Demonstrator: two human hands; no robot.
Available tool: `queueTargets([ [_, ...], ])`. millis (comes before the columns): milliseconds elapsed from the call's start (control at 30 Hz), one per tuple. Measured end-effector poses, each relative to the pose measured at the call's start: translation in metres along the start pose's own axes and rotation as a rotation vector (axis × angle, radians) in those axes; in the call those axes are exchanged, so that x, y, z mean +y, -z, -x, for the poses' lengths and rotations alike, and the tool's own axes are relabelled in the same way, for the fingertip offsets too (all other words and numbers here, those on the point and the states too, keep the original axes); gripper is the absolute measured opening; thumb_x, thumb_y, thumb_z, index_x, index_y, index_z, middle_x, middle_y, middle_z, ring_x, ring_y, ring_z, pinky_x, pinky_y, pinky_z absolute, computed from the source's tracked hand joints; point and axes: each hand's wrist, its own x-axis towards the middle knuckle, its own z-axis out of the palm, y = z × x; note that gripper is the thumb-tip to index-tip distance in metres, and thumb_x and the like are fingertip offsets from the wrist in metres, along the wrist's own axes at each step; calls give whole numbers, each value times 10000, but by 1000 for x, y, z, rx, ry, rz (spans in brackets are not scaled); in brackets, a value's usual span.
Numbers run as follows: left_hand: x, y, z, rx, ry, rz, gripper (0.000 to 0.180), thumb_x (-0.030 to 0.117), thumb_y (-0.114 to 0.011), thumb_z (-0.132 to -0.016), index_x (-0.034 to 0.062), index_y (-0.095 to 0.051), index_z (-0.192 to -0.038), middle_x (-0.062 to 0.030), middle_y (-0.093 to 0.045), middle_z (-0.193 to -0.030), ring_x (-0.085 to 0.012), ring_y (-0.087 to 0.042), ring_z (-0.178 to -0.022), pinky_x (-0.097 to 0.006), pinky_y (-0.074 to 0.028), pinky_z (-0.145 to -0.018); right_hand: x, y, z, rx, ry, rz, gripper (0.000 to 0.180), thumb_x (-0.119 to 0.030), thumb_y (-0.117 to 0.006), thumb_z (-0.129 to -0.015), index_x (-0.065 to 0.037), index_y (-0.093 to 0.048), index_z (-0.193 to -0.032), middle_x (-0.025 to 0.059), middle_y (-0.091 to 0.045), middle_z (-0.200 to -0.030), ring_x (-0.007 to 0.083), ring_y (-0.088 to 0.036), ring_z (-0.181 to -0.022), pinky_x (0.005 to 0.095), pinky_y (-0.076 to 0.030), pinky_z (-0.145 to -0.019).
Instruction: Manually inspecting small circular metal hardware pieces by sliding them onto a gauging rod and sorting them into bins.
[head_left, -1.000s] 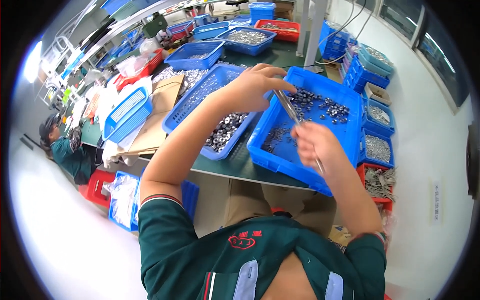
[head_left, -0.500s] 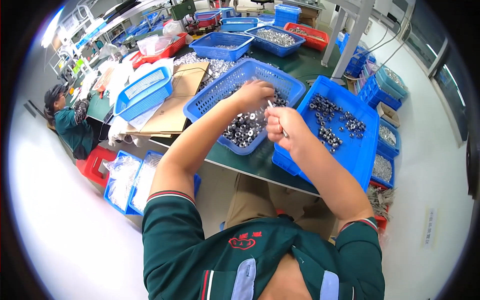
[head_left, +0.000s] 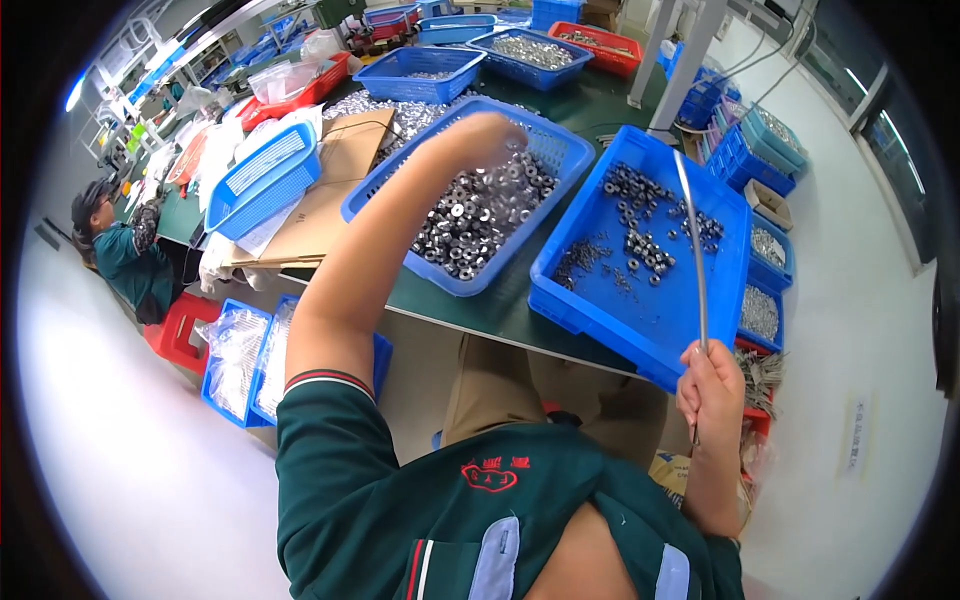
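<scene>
My right hand is closed around a long thin metal rod, which points up and away across the right side of the blue tray. No parts show on the rod's visible length. My left hand hovers over the far part of the blue perforated basket, its fingers curled in and partly smeared; anything inside them is hidden. Many small metal ring-shaped parts fill that basket, with a blurred patch below the hand. Smaller groups of dark metal rings lie in the tray.
Behind the basket stand more blue baskets and a red one. Cardboard and an upright blue basket sit at left. A grey post rises at the back right. A co-worker sits far left.
My right hand has moved back toward me and right, away from the basket, bringing the rod into full sight. My left hand has shifted up slightly, and more of the tray shows.
</scene>
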Motion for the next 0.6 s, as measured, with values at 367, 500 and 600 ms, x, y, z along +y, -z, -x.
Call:
queueTargets([
  [367, 183, -67, -75, -326, -396, 190, 209, 181, -642, -769, 119, -679, -965, -101, -671, -899, -268, -633, -849, -361, -489, -748, 42, 44, 30, 219, -46, -43, 156, -163, -500, -924, -20, -521, -864, -35, -379, -511, 27, -328, -388, 179, -261, -361],
  [500, 197, -109, -80, -353, -301, -35, 191, 242, -613, -780, 148, -679, -933, -86, -671, -888, -284, -635, -867, -389, -500, -741, 51, 57, 41, 216, -76, -68, 156, -163, -486, -934, -29, -514, -859, -41, -380, -516, 22, -331, -389, 177, -265, -362],
  [600, 197, -127, -83, -295, -139, -232, 185, 265, -610, -782, 154, -680, -913, -90, -669, -882, -294, -639, -857, -406, -506, -710, 55, 61, 42, 198, -82, -97, 154, -162, -486, -936, -29, -512, -864, -43, -384, -527, 18, -332, -395, 174, -266, -364],
])
